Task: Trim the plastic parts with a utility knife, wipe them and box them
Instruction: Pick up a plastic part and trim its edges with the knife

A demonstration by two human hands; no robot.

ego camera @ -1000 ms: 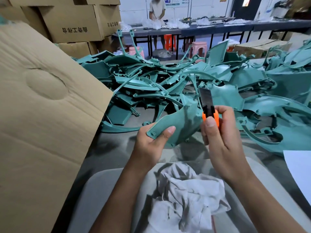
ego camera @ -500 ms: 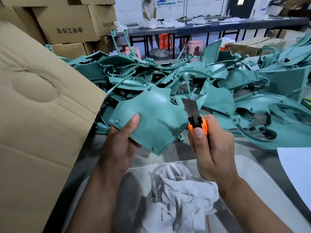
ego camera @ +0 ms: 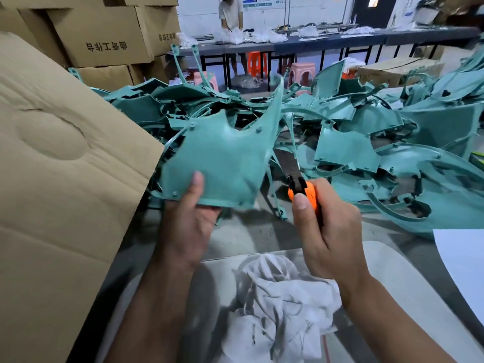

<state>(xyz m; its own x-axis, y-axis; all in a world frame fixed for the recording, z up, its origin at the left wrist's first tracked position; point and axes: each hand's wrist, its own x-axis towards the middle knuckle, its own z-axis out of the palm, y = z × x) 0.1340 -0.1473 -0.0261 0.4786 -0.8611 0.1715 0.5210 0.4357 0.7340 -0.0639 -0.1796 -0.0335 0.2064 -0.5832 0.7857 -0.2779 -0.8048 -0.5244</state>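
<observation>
Grey worktable [ego camera: 262, 239], buried at the back under a heap of teal plastic parts [ego camera: 366, 132]; stacked cartons and another person at a far bench behind it.

Left hand [ego camera: 183, 231] holds one teal plastic part [ego camera: 222, 158] up above the table near its lower edge, thumb pressed flat on the face, fingers curled behind. Right hand [ego camera: 330, 237] wrapped round the orange utility knife [ego camera: 301, 189], thumb on top of the handle, blade out and pointing up-away. Blade sits just beside the part's right edge; contact can't be confirmed, that area is blurred.

Risks, my read:
- Part is thin and gripped at one end only, so it will likely flex or twist under blade pressure and the cut could skip.
- A slip toward the left hand puts the thumb in line if the stroke goes leftward.
- Blade is well extended, so side load could snap it.

Room: big cardboard flap [ego camera: 65, 166] crowds the left side, touching or nearly touching the pile. Heap blocks forward travel. White rag [ego camera: 282, 305] lies on the lap, directly below the hands, near for the wipe. Open table strip only between the hands and the heap. White sheet [ego camera: 463, 258] at right edge.
</observation>
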